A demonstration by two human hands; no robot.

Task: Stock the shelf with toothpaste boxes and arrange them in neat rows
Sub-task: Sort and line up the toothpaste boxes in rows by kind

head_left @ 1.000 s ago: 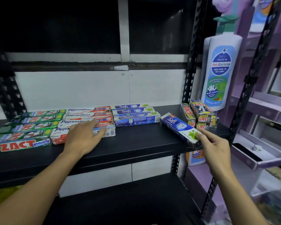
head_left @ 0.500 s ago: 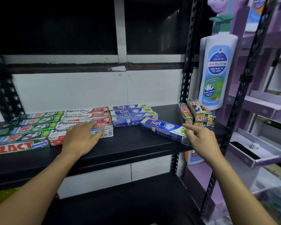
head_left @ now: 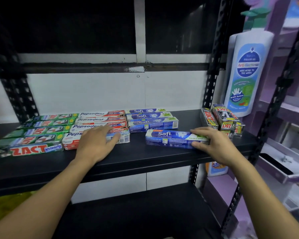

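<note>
A black shelf (head_left: 128, 157) carries toothpaste boxes lying flat, with their long sides running left to right. The right hand (head_left: 214, 145) grips the right end of a blue Safi box (head_left: 169, 138): its fingers curl over the top of the box and its thumb presses the near side. This box rests on the shelf, close to the near edge, and reaches leftward from the hand. It lies just in front of the row of Safi boxes (head_left: 150, 118), three deep toward the wall, and sits a little to the right of them, not lined up with their ends.

The left hand (head_left: 95, 144) lies flat, with relaxed, nearly straight fingers resting on top of the nearest of the Pepsodent boxes (head_left: 97, 119). It holds nothing. These red and white boxes form a column to the left of the Safi row, touching it or nearly so. Further left are the green Zact boxes (head_left: 41, 131), also packed one behind another, the nearest showing its name toward the front.

At the far right of the shelf, just beyond the right hand, a small heap of black Zact boxes (head_left: 223, 118) lies with their short ends turned toward the front. Behind them, past the shelf post, stands a large white and blue bottle (head_left: 247, 73). A purple rack (head_left: 283, 118) stands at the right edge, and a lower shelf (head_left: 136, 213) shows below.
</note>
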